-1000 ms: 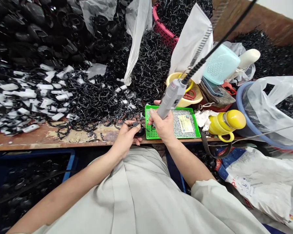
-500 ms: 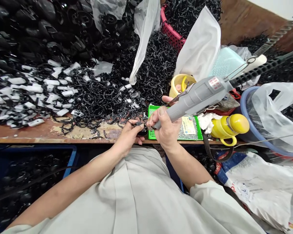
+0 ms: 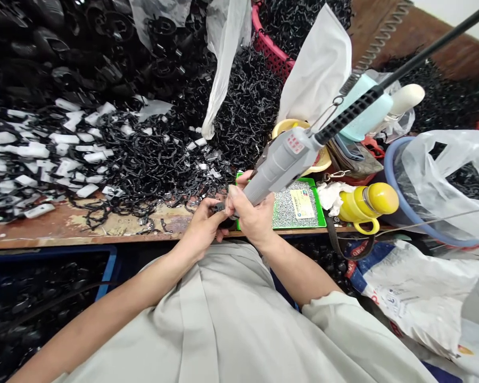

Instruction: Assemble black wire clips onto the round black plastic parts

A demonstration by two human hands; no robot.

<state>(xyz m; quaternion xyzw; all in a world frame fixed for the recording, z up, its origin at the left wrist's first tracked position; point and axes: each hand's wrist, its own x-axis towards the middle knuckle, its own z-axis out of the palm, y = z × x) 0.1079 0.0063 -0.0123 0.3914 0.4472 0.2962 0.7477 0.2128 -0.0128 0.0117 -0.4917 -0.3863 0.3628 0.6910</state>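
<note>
My right hand (image 3: 252, 213) is wrapped round a grey electric screwdriver (image 3: 277, 165), its tip end pointing down and left toward my left hand. A black cable and a coiled spring run up from its back end. Pinched in my left hand (image 3: 205, 221) is a small black plastic part (image 3: 219, 207), mostly covered by the fingers. Both hands meet at the table's front edge, and the screwdriver's tip is hidden between them. Behind my right hand lies a green tray (image 3: 322, 205) with a speckled surface and a yellow label.
Piles of black plastic strips (image 3: 159, 154) and white pieces (image 3: 35, 151) cover the left of the bench. A yellow flask (image 3: 363, 202) and a blue tub (image 3: 391, 165) stand at right. A pink basket (image 3: 273, 53) is behind. A blue crate (image 3: 112, 266) sits below the bench.
The screwdriver has swung to a steeper angle, its back end moving left and toward me. My hands are closer together, and the whole view has shifted slightly.
</note>
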